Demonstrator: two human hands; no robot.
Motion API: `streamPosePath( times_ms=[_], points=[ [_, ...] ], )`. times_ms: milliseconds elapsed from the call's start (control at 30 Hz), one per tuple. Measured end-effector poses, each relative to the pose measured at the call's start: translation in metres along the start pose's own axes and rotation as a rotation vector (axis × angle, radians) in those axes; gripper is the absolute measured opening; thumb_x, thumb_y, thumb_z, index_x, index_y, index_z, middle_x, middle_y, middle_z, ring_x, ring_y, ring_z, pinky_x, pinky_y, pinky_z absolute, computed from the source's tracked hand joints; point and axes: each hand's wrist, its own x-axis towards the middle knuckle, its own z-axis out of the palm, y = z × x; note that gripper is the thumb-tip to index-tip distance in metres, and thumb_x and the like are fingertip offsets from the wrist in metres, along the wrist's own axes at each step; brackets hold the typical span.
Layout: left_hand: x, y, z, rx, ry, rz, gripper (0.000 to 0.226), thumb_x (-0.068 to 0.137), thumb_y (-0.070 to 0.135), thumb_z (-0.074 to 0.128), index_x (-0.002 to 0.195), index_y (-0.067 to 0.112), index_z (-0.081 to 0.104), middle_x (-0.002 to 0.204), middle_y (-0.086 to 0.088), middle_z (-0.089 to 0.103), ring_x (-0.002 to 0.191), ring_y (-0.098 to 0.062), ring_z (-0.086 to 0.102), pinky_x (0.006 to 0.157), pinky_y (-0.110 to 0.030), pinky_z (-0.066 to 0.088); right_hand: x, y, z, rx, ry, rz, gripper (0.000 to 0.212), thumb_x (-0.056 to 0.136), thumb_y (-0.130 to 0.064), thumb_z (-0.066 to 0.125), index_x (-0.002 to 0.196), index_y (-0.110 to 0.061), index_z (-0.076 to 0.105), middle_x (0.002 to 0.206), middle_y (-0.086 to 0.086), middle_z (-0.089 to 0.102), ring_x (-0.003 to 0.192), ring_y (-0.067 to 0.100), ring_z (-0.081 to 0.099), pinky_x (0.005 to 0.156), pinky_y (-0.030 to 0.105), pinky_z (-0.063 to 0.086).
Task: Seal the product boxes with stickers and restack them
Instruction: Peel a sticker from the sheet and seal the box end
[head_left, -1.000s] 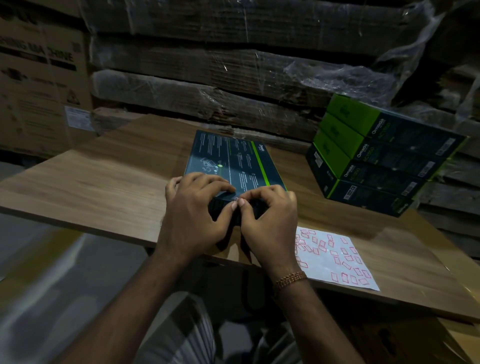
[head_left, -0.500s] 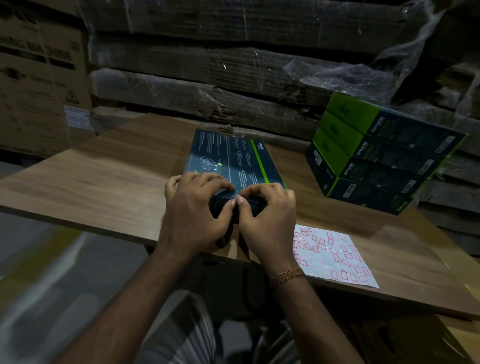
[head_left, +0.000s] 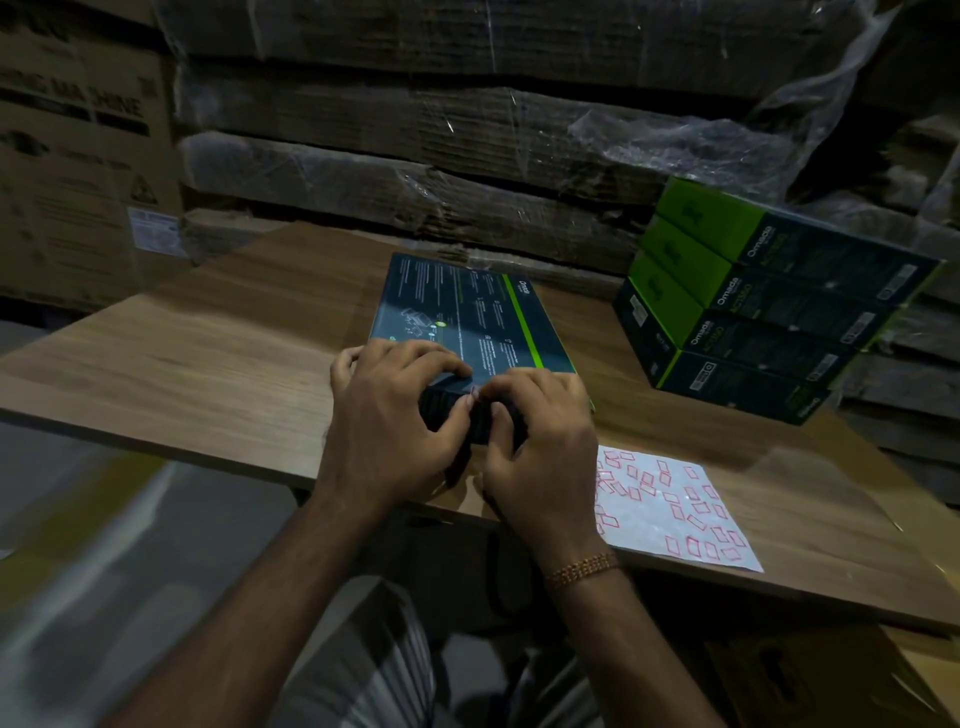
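Observation:
A dark product box (head_left: 467, 312) with a green stripe lies flat on the wooden table (head_left: 208, 358), its near end toward me. My left hand (head_left: 389, 421) and my right hand (head_left: 535, 441) both grip that near end, fingers curled over the top edge and thumbs pressing its front face. A small pale sticker (head_left: 474, 393) shows between my fingertips at the edge. A white sticker sheet (head_left: 670, 509) with several red-outlined stickers lies right of my right hand. A stack of several green-and-dark boxes (head_left: 753, 312) stands at the right.
Plastic-wrapped flat cardboard bundles (head_left: 467, 156) form a wall behind the table. A large brown carton (head_left: 78, 156) stands at the left. The table's near edge runs under my wrists.
Both hands stay on the box's near end. My fingertips and thumbs have shifted slightly along the edge where the sticker sits.

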Motion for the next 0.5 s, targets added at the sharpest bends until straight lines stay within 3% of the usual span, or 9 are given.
streamPosePath(
  times_ms=[267,500],
  points=[
    [0.0,0.001,0.0,-0.001,0.002,-0.002,0.032,0.091,0.05,0.067,0.119,0.034,0.072,0.124,0.016,0.065,0.124,-0.012,0.052,0.11,-0.04,0.024,0.008,0.0,0.001,-0.037,-0.028,0.014,0.006,0.095,-0.02,0.073,0.1,-0.019,0.076,0.101,-0.005,0.066,0.097,0.016,0.053,0.079,0.036,0.047],
    [0.0,0.0,0.0,-0.01,-0.006,0.001,0.033,0.091,0.052,0.065,0.119,0.035,0.07,0.125,0.016,0.065,0.125,-0.013,0.052,0.11,-0.04,0.023,0.014,0.001,-0.001,-0.104,-0.082,-0.037,0.006,0.093,-0.021,0.073,0.098,-0.019,0.073,0.098,-0.003,0.062,0.094,0.018,0.052,0.077,0.037,0.048]
  ],
)
